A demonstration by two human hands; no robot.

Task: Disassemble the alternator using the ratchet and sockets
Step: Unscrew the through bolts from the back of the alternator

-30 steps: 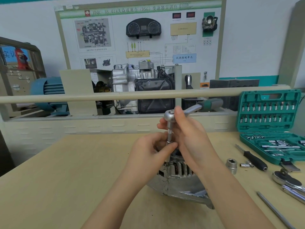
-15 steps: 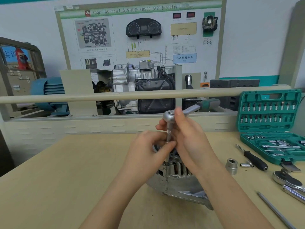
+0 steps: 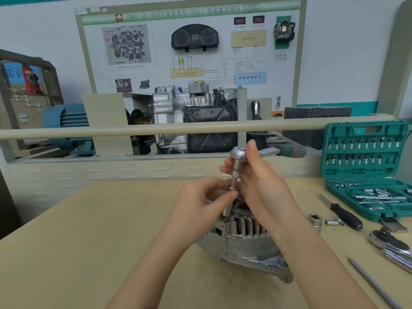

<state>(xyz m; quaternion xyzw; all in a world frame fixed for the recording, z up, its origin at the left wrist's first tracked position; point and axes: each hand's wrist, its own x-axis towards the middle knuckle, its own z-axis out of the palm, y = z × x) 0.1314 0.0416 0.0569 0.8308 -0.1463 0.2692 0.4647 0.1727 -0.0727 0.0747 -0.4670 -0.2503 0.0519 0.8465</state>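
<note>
1. Alternator [image 3: 243,244] sits at lower centre of the frame on the tan workbench [image 3: 89,241], its slotted silver housing facing you and partly hidden behind your wrists.
2. Your ratchet [image 3: 239,152] stands above it at centre frame: the chrome head is uppermost, and its green-and-grey handle points off to the right, level with the rail behind.
3. An extension bar [image 3: 233,179] with a knurled band drops straight down from the ratchet head to the top edge of the alternator housing; whether a socket sits on the tip cannot be made out.
4. Your right hand [image 3: 260,186] curls round the ratchet head and upper bar, with the thumb laid up against the side of the head.
5. Your left hand [image 3: 200,208] pinches the lower part of the extension bar between thumb and fingertips, the other fingers loosely bent.
6. At the right edge of the frame the green socket set case [image 3: 365,170] lies open, lid upright, bits in rows.
7. In front of the case on the bench lie a black-handled screwdriver [image 3: 344,214], a loose large socket [image 3: 314,220], a small socket [image 3: 331,222] just beside it, a second ratchet [image 3: 388,241] and a long thin rod [image 3: 374,284] near the lower right corner.
</note>
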